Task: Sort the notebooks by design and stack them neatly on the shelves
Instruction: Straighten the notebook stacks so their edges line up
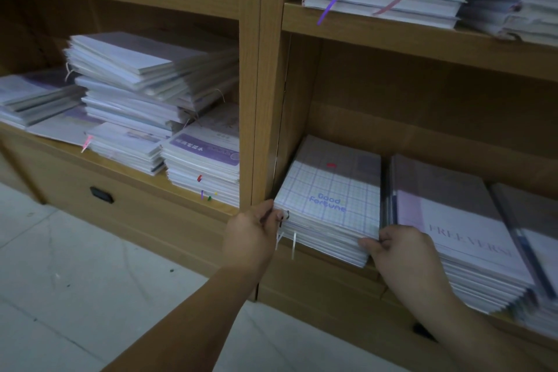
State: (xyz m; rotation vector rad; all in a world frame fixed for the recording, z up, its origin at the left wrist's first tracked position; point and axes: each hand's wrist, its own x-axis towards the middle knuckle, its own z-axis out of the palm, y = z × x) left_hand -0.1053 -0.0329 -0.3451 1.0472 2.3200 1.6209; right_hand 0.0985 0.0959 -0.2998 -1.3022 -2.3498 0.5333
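Head camera, looking down into the lower right bay. Grips the Good Fortune notebook stack (332, 190) at its two near corners. Left hand (253, 229): fingers curled round the near-left corner, just beside the wooden upright (265, 100). Right hand (401, 254): thumb pressed on the front edge at the near-right corner, fingers tucked into the narrow gap beside the FREEVERSE stack (459, 229). Both grips closed on the stack's edges; how many notebooks deep, impossible to tell.

Lies straight ahead of both grips on the bottom shelf (320, 278), long axis running away from the hands into the bay, far end short of the back panel. About equally near to either hand. Probably calls for an even push or squaring along that axis, parallel to the upright and clear of the neighbouring stack.

Farther left, untidy leaning piles (145, 90) in the next bay.
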